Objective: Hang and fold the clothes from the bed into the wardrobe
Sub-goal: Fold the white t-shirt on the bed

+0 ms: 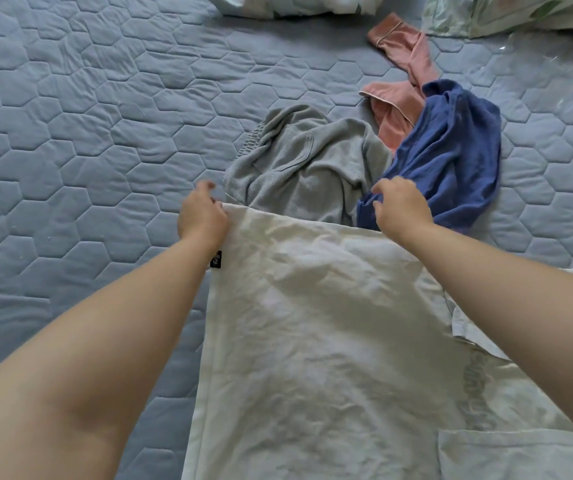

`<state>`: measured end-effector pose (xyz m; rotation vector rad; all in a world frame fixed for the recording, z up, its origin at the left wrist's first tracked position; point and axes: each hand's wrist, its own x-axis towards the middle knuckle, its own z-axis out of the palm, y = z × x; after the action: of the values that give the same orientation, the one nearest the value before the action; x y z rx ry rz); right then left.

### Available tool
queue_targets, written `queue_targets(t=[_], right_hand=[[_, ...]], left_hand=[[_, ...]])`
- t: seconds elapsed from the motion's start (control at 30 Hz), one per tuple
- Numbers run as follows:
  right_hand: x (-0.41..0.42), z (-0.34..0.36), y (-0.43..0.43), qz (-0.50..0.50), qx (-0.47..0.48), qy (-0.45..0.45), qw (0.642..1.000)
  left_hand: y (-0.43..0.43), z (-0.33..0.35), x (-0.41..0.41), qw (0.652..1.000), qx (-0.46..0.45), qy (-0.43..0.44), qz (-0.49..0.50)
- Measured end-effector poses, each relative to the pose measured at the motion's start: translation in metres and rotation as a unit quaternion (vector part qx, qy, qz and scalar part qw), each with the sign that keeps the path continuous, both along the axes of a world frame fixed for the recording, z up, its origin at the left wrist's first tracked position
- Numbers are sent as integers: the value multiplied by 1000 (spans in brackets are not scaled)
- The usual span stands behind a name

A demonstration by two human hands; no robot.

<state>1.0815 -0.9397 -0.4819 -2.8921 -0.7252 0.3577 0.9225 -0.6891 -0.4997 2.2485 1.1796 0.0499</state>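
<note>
Head view: white garment (312, 341) lies flat on the bed (70, 133), its far hem touching the grey garment (299, 168). My left hand (202, 216) grips the far-left corner. My right hand (402, 206) curls at the far-right corner beside the blue garment (451, 150) — I cannot tell if it holds cloth. I'd pinch both corners evenly, then fold toward me.

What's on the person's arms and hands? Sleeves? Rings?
No sleeves show: the left arm and right arm are bare. The left hand and right hand show no gloves, rings or watch. The black tag beside the left wrist looks sewn to the white shirt.
</note>
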Motion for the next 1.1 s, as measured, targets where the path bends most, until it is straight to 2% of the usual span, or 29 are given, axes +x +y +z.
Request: queue_targets(t=[0.07, 0.13, 0.2, 0.27, 0.33, 0.37, 0.4, 0.47, 0.57, 0.63, 0.7, 0.77, 0.83, 0.9, 0.97, 1.03, 1.1], right_hand=[[-6, -12, -3, -43, 29, -20, 998], [-16, -22, -12, -59, 46, -36, 997], [-31, -28, -25, -10, 70, -61, 996], [-46, -36, -38, 94, 68, -73, 991], [-55, -49, -50, 183, -56, 21, 981], [-57, -57, -57, 185, -131, 70, 971], [-56, -64, -64, 159, -182, 94, 966], [-50, -68, -79, 71, -169, 84, 979], [-41, -63, -109, -47, -35, -3, 998], [-38, -61, -140, -85, -12, -8, 996], [-40, -64, -178, -104, -75, 32, 991], [-45, -68, -219, -113, -155, 109, 975], [-52, -72, -259, -120, -189, 146, 964], [-63, -73, -296, -153, -169, 119, 966], [-78, -74, -328, -227, -123, 86, 962], [-93, -74, -358, -323, -69, 94, 939], [-108, -76, -388, -421, -14, 126, 898]], left_hand=[[-20, -10, 1, 997, 51, -4, -52], [-45, -21, 0, 986, 74, -21, -150], [-69, -31, -1, 960, 93, -3, -263], [-93, -43, 1, 919, 110, 43, -377], [-115, -56, 3, 877, 97, 117, -456], [-122, -62, 5, 869, 85, 168, -457], [-128, -67, 6, 875, 71, 218, -426], [-136, -73, 11, 903, 46, 273, -329], [-156, -72, 17, 931, 79, 224, -276], [-177, -71, 20, 933, 84, 162, -311], [-203, -70, 20, 911, 79, 127, -385], [-233, -67, 21, 884, 66, 107, -450], [-266, -62, 24, 859, 66, 78, -502], [-301, -57, 28, 821, 96, 51, -560], [-334, -53, 28, 779, 128, 50, -612], [-362, -51, 25, 757, 121, 93, -635], [-383, -52, 21, 751, 107, 164, -630]])
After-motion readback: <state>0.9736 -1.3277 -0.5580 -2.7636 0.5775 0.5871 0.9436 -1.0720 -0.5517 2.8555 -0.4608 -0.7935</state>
